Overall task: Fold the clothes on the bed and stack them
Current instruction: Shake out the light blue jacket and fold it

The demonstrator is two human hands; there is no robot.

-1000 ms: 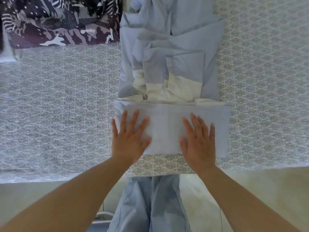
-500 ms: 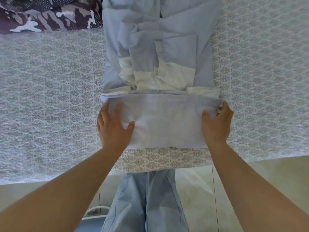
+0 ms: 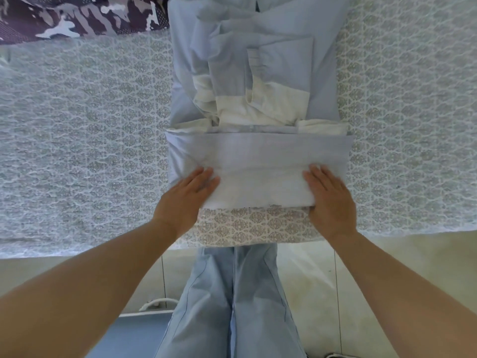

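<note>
A light blue garment (image 3: 258,60) with white cuffs lies lengthwise on the bed, its near end turned over into a flat band (image 3: 258,161). My left hand (image 3: 188,195) lies flat on the band's near left corner, fingers straight. My right hand (image 3: 330,197) is at the near right corner with its fingers on top of the cloth. Its thumb is hidden under the band's edge, so it pinches that edge.
The bed's patterned grey-white cover (image 3: 77,151) spreads to both sides, with its near edge (image 3: 245,236) just below my hands. A dark camouflage-print garment (image 3: 77,16) lies at the far left. My jeans-clad legs (image 3: 232,306) and the floor are below.
Both hands slid from the band's side ends down to its near corners. The view shifted slightly toward the bed's edge.
</note>
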